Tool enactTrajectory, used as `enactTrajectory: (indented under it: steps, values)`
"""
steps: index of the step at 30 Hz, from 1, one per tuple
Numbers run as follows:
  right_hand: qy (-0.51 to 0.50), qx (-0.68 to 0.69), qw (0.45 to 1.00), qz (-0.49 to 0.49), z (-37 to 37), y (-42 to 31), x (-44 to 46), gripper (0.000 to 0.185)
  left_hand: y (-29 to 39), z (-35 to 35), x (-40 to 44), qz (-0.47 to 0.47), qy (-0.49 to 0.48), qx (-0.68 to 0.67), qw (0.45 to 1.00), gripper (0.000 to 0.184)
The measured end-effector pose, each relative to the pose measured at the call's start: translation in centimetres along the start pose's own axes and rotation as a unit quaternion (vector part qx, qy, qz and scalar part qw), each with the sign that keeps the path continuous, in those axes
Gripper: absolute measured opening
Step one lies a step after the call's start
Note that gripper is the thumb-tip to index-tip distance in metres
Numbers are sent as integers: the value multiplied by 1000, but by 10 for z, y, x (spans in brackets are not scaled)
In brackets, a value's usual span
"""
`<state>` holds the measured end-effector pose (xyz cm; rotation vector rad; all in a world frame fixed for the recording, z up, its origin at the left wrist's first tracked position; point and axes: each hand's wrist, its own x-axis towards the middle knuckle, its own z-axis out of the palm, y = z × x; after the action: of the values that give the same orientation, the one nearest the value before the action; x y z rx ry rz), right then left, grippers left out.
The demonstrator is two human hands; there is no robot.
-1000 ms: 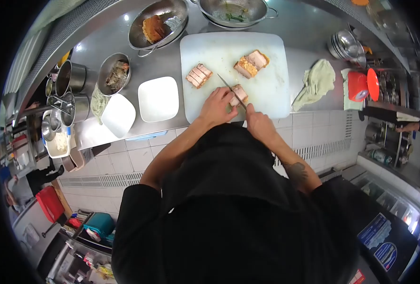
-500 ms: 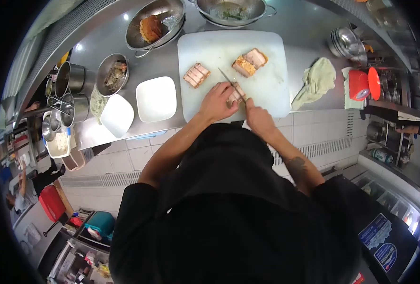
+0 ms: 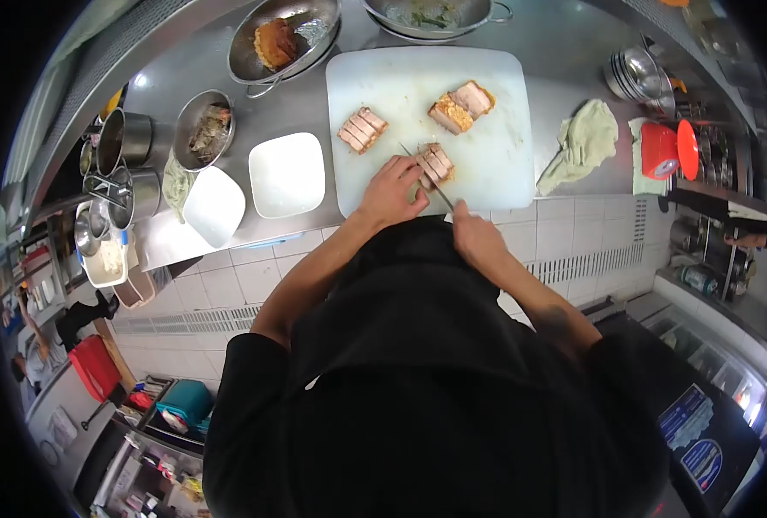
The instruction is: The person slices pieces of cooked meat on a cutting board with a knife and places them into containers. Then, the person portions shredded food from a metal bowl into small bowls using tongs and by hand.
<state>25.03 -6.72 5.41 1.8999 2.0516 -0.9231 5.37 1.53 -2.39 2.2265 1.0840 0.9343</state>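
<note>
A piece of crispy pork belly (image 3: pixel 438 161) lies partly sliced near the front of the white cutting board (image 3: pixel 496 173). My left hand (image 3: pixel 390 194) presses its bent fingers on the left end of this piece, and some fingertips are hidden. In my right hand (image 3: pixel 478 237) is a knife (image 3: pixel 440 194), gripped by the handle, its blade slanting up-left through the meat beside my left fingers. Cut slices of pork belly (image 3: pixel 363 130) rest together at the board's left. Farther back, a larger chunk of pork belly (image 3: pixel 462 107) with golden crackling sits apart from both hands.
Left of the board stand two white square bowls (image 3: pixel 287 175) (image 3: pixel 214 207) and a metal bowl of shrimp-like food (image 3: pixel 206 131). Behind are a metal bowl with a browned chunk (image 3: pixel 275 45) and a strainer (image 3: pixel 431 15). A green cloth (image 3: pixel 584 147) and red scale (image 3: pixel 660 151) are at right.
My right hand has drawn the knife back toward my body and slightly right. More of the sliced pork now shows right of the blade. The view has shifted a little.
</note>
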Motion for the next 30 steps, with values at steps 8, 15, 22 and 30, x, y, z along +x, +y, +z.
enactTrajectory:
  steps: [8,15,22,30]
  values:
    - [104,87,989,-57,8,20,3,20,1,4,-5,-23,-3,-1,1000,49]
    - [237,252,934,86,3,38,-26,22,20,36,16,-14,-52,136,989,80]
    - [295,222,916,158,-14,62,23,33,28,39,31,59,-50,179,981,52]
    - [338,231,902,139,-18,59,76,36,37,27,30,72,-71,175,979,54]
